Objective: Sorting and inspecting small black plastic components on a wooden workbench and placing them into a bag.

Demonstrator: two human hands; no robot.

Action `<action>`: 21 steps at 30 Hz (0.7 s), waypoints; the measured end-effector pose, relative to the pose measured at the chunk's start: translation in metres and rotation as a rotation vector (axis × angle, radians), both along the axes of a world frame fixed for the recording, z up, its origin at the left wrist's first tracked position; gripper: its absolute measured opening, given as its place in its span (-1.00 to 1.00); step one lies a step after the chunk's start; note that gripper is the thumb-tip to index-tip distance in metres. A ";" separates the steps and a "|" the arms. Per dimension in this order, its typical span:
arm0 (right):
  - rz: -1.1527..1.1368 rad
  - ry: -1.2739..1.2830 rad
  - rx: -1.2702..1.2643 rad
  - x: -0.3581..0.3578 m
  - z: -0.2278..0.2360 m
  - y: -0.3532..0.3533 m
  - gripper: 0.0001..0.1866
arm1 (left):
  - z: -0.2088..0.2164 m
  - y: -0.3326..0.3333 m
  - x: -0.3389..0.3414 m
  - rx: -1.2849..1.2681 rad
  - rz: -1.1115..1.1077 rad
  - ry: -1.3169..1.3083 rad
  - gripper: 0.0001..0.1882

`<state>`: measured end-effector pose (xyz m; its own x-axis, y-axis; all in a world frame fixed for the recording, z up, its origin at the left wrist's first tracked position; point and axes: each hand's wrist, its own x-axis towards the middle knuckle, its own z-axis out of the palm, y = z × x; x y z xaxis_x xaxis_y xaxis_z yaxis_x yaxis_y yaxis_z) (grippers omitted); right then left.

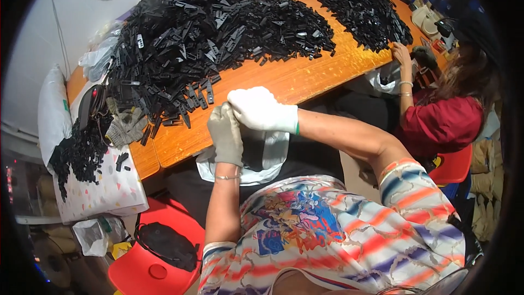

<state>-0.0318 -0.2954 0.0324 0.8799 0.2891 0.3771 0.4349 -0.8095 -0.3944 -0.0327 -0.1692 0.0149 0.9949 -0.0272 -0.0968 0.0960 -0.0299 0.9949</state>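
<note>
An orange wooden table carries a large heap of black plastic parts and a second heap near a co-worker's hand. The gloved left hand and right hand meet, fingers curled, above a white plastic bag; whatever they grip is hidden.

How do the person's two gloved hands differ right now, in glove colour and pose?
The left hand wears a grey glove; the right hand wears a white one with a green cuff edge. The left hand points upright from a raised forearm, while the right hand reaches in sideways and closes over the left hand's fingertips. A thin bracelet sits on the left wrist only. Both meet at the edge of the orange table, near the black plastic parts.
</note>
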 end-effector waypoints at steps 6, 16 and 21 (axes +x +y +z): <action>-0.124 0.256 0.135 0.001 0.008 -0.011 -0.76 | 0.006 0.005 0.003 -0.214 -0.189 0.039 -0.76; 0.123 0.852 1.004 -0.013 0.012 -0.036 -0.67 | -0.005 0.035 -0.021 -0.379 -0.199 0.246 -0.81; 0.088 0.720 0.976 -0.022 0.012 -0.018 -0.70 | 0.004 0.021 -0.034 -0.511 -0.296 0.230 -0.78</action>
